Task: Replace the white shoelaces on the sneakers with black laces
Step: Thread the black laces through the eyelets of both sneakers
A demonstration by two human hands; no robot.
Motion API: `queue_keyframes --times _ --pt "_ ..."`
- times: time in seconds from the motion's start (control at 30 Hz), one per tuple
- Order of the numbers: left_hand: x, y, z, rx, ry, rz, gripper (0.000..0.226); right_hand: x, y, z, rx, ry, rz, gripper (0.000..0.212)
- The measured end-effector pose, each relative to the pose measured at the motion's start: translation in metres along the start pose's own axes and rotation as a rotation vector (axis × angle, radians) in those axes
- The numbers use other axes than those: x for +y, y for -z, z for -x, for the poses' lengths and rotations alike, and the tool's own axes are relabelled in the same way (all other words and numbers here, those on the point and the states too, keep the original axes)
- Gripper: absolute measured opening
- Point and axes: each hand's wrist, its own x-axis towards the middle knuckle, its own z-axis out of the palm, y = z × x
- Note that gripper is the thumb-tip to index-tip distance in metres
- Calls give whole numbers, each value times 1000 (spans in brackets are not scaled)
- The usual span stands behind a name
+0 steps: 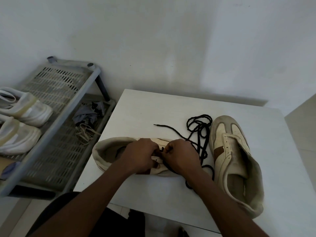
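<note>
Left hand [139,155] grips the sideways sneaker [107,151] with curled fingers; right hand [181,155] pinches the black lace [200,139]. Second sneaker [230,151] lies at three o'clock on the worktop [145,108].

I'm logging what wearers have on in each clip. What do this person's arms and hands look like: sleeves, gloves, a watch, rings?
The left forearm and right forearm are bare, with no sleeve in view. The left hand and right hand wear no gloves, and no watch or bracelet shows at either wrist. The fingers are largely hidden, so rings cannot be told.
</note>
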Motion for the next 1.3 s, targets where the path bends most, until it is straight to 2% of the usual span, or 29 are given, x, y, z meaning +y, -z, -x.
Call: queue_keyframes --times 0.2,0.4,0.47,0.57,0.63,0.7,0.8,0.87,0.93,1.0,1.03,1.07,1.17,1.23,1.3 --pt "-11 22 2 40 -118 -54 33 0 17 5 -215 -118 -379 21" --pt "-33 33 0 73 -195 -55 25 -25 -2 34 -415 -217 -689 18" --pt "-33 32 0 47 -228 -73 23 -26 -4 34 -319 -136 -607 15" --pt "-35 29 -3 54 -249 -89 24 -16 -1 20 -48 183 -137 15" --pt "-35 26 -4 57 -249 -118 27 -13 -1 13 -29 327 62 20" --pt "-34 24 -4 66 -249 -114 28 -11 -3 9 -18 407 104 15" --pt "-36 24 -3 68 -253 -51 22 -6 -12 5 44 450 8 11" --pt "-41 24 -4 66 -261 21 15 0 -13 4 143 326 -134 18" --pt "-43 25 -4 57 -252 57 14 12 -3 -1 207 30 -383 19" --pt "-43 25 -5 65 -250 54 15 25 11 -4 151 -241 -637 13" --pt "-42 26 -5 67 -255 48 16 28 16 -4 114 -268 -658 9" --pt "-41 26 -5 64 -257 38 16 29 20 -3 88 -204 -559 7" --pt "-38 27 -6 47 -252 3 17 20 15 4 137 221 -150 39" --pt "-37 27 -6 48 -250 -16 16 12 7 5 128 427 -12 35" --pt "-36 28 -6 46 -243 -20 16 12 -6 3 93 534 78 29"
